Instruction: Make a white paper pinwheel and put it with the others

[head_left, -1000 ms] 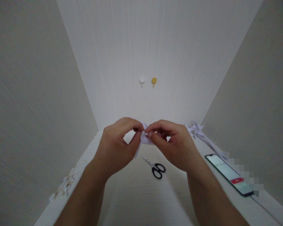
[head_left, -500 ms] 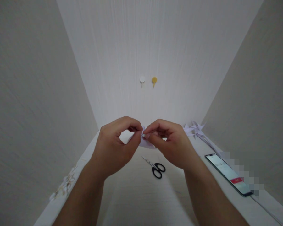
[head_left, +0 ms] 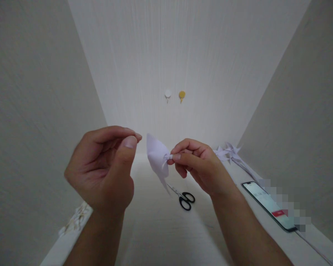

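A pale lavender paper pinwheel (head_left: pixel 157 155) is held over the middle of the table, its blades facing left. Between thumb and fingers, my right hand (head_left: pixel 195 162) pinches a short white piece sticking out at its centre. My left hand (head_left: pixel 108 166) hovers to the left, apart from the paper, fingers curled and thumb tip against the index finger; I see nothing between them. Below the pinwheel, black-handled scissors (head_left: pixel 185 199) lie on the table, with a blade tip near the lowest paper point.
More paper pinwheels (head_left: pixel 229 151) with sticks lie at the back right. A phone (head_left: pixel 269 205) with a cable rests at the right edge. Small white and brown pieces (head_left: pixel 77 218) are heaped at the left edge. A white hook (head_left: pixel 168 94) and a yellow hook (head_left: pixel 182 95) are on the back wall.
My left hand has let go of the paper and moved left, nearer the camera. The pinwheel, previously mostly hidden behind both hands, now shows, held by my right hand alone.
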Tool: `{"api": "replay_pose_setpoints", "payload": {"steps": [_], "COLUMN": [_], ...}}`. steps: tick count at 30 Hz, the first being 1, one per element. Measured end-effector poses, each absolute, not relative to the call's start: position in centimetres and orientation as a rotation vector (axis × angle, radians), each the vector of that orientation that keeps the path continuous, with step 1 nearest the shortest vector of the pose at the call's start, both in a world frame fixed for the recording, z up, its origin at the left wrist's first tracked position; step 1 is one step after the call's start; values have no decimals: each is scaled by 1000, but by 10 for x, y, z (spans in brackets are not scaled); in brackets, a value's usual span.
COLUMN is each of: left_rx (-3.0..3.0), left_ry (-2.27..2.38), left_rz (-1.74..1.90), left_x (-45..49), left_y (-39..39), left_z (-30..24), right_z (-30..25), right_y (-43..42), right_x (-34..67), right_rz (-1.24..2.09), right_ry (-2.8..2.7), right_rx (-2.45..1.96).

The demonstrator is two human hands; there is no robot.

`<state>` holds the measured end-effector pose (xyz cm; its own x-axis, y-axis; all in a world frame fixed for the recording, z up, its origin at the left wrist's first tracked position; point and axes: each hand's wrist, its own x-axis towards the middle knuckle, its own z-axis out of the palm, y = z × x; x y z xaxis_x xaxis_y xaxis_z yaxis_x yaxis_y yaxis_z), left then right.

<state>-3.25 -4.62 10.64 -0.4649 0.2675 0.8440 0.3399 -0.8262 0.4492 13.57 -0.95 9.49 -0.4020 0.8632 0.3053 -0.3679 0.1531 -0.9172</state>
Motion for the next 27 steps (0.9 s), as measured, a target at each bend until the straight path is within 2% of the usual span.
{"api": "replay_pose_setpoints", "payload": {"steps": [7,12,18,27], "left_rx": [-1616,-1881,-2105,-2214], "left_ry": [-986,-1293,-1430,-1323], "left_rz": [-2470,-2453,-2727,-3048], "left_x": [-37,-30,-14,-7], "left_y": [-33,-19,-9,-7], "left_z": [96,86,77,71], "right_z": [101,97,97,96], "right_y": [-9,-7,-15,-20], "right_x": [139,139,130,128], "right_rz": [1389,1161,753,583], "right_ry": [-1228,-1196,-1224,-1304], "right_rx": [-578,-581,-699,-805]}}
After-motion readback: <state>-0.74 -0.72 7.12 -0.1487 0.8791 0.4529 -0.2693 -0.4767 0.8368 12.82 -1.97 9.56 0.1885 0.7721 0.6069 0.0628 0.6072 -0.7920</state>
